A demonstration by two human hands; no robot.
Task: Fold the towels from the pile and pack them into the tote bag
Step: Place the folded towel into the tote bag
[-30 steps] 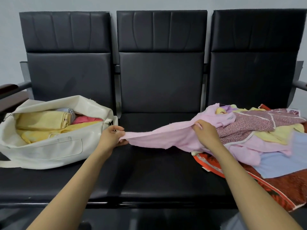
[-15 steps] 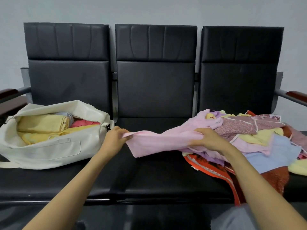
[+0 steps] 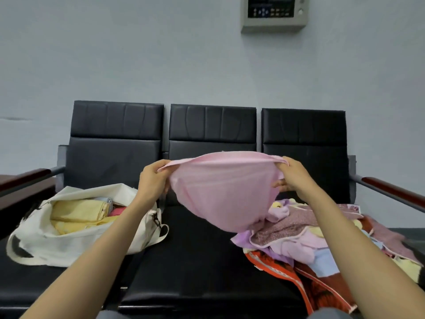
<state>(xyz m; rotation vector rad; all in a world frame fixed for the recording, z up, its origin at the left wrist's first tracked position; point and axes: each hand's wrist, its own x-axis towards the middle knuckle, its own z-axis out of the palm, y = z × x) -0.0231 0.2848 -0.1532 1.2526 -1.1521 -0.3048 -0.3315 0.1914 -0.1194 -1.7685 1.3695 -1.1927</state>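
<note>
We hold the pink towel [image 3: 224, 187] spread above the bench [image 3: 195, 261], left hand [image 3: 153, 180] and right hand [image 3: 291, 177] pinching its top corners; next, fold it, then bag [image 3: 69, 242].

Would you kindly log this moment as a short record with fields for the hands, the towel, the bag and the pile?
left hand: grips the pink towel at its upper left corner
right hand: grips its upper right corner
pink towel: lifted, stretched between both hands
tote bag: open at the left end of the bench, yellow towels inside
pile: unfolded towels at the right end
</note>
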